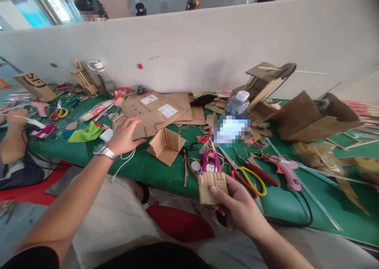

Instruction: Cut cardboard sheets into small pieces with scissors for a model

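Right hand [239, 206] pinching a small cardboard piece [211, 187] by its lower right corner, thumb on the front, fingers curled behind, held up just off the near edge of the green surface [284, 204]. Left hand [124, 135] out over that same surface, fingers loosely spread and closed on nothing, hovering above a flat cardboard sheet [156, 111], silver watch [104, 150] on the wrist. Open little cardboard box [166, 144] just right of the left hand, looks bare inside as far as can be told. Just beyond the held piece: a pink toy car [211, 162], then yellow-handled scissors [251, 178] to its right and a pink glue gun [286, 170] further right. Water bottle [237, 102] back behind the car.
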`<move>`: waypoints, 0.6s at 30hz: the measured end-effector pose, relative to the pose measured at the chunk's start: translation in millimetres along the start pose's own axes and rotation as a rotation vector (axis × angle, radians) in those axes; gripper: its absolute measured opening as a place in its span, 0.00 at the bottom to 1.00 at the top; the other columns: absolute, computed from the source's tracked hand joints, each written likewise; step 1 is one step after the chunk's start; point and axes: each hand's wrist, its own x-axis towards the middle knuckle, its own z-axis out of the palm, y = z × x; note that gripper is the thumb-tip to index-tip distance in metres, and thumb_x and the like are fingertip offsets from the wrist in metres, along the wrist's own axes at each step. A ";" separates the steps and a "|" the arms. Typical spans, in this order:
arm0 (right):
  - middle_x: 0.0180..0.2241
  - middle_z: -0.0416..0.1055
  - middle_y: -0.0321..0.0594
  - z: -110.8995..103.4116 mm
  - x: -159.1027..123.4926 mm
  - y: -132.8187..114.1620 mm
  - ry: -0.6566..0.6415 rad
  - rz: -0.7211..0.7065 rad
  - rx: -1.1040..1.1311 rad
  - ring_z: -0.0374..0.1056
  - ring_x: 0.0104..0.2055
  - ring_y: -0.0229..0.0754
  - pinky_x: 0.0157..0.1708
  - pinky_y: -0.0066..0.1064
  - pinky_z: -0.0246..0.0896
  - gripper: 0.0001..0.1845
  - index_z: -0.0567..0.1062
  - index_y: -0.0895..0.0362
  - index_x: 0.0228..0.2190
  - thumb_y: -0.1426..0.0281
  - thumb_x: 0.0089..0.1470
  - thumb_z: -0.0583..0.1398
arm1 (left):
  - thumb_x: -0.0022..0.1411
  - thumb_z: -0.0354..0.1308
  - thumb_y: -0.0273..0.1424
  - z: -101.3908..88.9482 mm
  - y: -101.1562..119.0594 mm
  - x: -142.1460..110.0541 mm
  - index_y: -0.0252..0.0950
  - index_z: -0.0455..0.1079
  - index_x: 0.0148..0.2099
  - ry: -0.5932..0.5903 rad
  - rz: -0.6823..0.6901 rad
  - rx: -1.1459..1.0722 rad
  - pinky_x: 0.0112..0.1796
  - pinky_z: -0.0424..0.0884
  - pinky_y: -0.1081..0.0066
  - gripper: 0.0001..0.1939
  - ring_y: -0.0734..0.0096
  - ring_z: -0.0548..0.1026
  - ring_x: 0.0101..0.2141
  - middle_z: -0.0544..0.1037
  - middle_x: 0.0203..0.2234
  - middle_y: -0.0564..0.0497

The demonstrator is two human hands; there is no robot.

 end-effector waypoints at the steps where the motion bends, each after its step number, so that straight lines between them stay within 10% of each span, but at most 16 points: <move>1: 0.21 0.68 0.29 -0.5 2.3 3.7 0.000 0.008 0.000 0.57 0.17 0.33 0.16 0.26 0.59 0.29 0.74 0.54 0.43 0.44 0.58 0.72 | 0.63 0.67 0.41 8.3 -14.2 3.1 0.35 0.71 0.64 -0.044 -0.009 0.013 0.65 0.68 0.41 0.30 0.38 0.71 0.64 0.76 0.62 0.34; 8: 0.20 0.66 0.26 -0.6 12.2 15.6 -0.018 0.013 0.007 0.56 0.17 0.32 0.17 0.26 0.59 0.29 0.74 0.54 0.41 0.45 0.56 0.74 | 0.69 0.58 0.37 34.7 -43.0 -0.7 0.36 0.79 0.58 -0.012 -0.026 -0.005 0.58 0.76 0.54 0.20 0.50 0.81 0.55 0.84 0.55 0.40; 14: 0.21 0.69 0.29 0.3 7.0 7.7 0.003 -0.003 0.095 0.57 0.18 0.33 0.18 0.25 0.59 0.26 0.78 0.55 0.42 0.50 0.55 0.76 | 0.75 0.53 0.40 -6.0 -41.7 2.6 0.31 0.80 0.53 0.433 -0.156 0.065 0.59 0.74 0.45 0.20 0.42 0.80 0.55 0.83 0.51 0.30; 18: 0.25 0.75 0.36 -1.7 5.4 5.3 -0.053 -0.070 0.148 0.65 0.23 0.35 0.22 0.26 0.64 0.25 0.80 0.56 0.37 0.50 0.53 0.77 | 0.70 0.64 0.39 -31.1 -15.2 -10.1 0.37 0.82 0.53 0.775 0.073 0.045 0.57 0.77 0.48 0.15 0.52 0.82 0.50 0.84 0.47 0.41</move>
